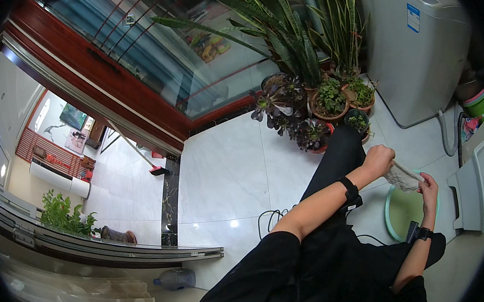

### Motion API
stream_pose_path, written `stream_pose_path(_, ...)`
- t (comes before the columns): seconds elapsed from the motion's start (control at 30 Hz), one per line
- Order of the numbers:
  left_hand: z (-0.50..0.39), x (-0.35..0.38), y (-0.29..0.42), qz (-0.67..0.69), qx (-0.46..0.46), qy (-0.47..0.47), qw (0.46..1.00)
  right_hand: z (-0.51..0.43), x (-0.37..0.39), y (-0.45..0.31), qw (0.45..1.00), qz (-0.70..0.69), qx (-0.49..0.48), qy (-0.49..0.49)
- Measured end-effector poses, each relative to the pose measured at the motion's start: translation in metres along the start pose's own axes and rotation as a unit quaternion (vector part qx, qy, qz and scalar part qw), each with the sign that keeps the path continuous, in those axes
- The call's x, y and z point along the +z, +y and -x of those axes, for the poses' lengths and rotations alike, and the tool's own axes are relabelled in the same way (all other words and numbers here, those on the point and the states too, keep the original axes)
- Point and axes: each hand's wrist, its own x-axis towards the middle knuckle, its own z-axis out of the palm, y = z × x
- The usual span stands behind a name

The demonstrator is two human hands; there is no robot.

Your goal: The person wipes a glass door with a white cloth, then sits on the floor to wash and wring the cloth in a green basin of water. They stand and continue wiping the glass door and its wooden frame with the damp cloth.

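Note:
A greyish-white textured cloth (401, 176) hangs stretched between my two hands, looking damp and bunched. My left hand (379, 160) is closed in a fist around its upper end. The fingers of my right hand (429, 187) pinch the lower end. Both hands are held over or near the far part of a light green plastic basin (407, 214), which stands on the floor between my legs and holds cloudy liquid. My right forearm covers part of its rim. Each wrist wears a black band, and black trousers (334, 164) cover my legs.
Potted plants (329, 102) stand ahead to the left, beside a grey washing machine (419, 58) with a drain hose (448, 137). A white plastic storage container (475, 189) is past the basin. Black cable (270, 222) lies on the tiles; a plastic water jug (176, 279) lies by the door track.

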Motion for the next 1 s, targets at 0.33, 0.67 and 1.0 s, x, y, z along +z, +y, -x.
stream_pose_path(0.33, 0.000, -0.004, 0.000, 0.003, -0.024, -0.001, 1.000, 0.000, -0.010, 0.002, 0.998, 0.016, 0.057, 0.038)
stream_pose_path(0.67, 0.007, -0.012, 0.011, -0.008, -0.016, 0.005, 1.000, 0.018, -0.012, -0.009, 1.000, 0.016, 0.018, 0.012)
stream_pose_path(1.0, 0.012, -0.015, 0.017, -0.035, 0.006, 0.021, 0.999, 0.020, -0.017, -0.009, 0.998, 0.027, -0.011, 0.048)
